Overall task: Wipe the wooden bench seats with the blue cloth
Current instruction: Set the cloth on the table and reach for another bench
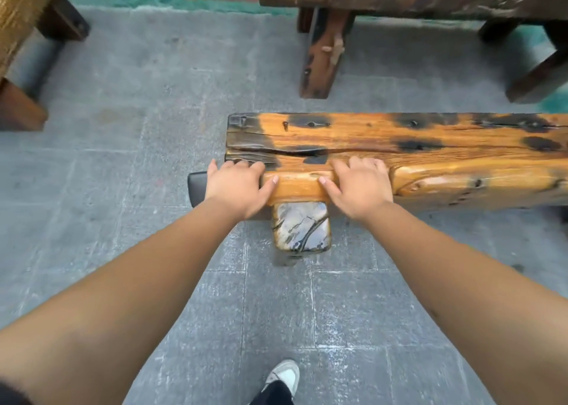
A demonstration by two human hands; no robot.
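Bench seat (399, 146) | left hand (236, 183) grips near edge | right hand (359, 183) grips near edge

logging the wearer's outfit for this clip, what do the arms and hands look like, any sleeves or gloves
Both forearms are bare with no sleeves in view. The left hand and right hand wear no gloves, rings, watch or wristband. Nails are short and unpainted.

Left hand (235, 186) and right hand (358, 185) grip bench (430, 155) edge.
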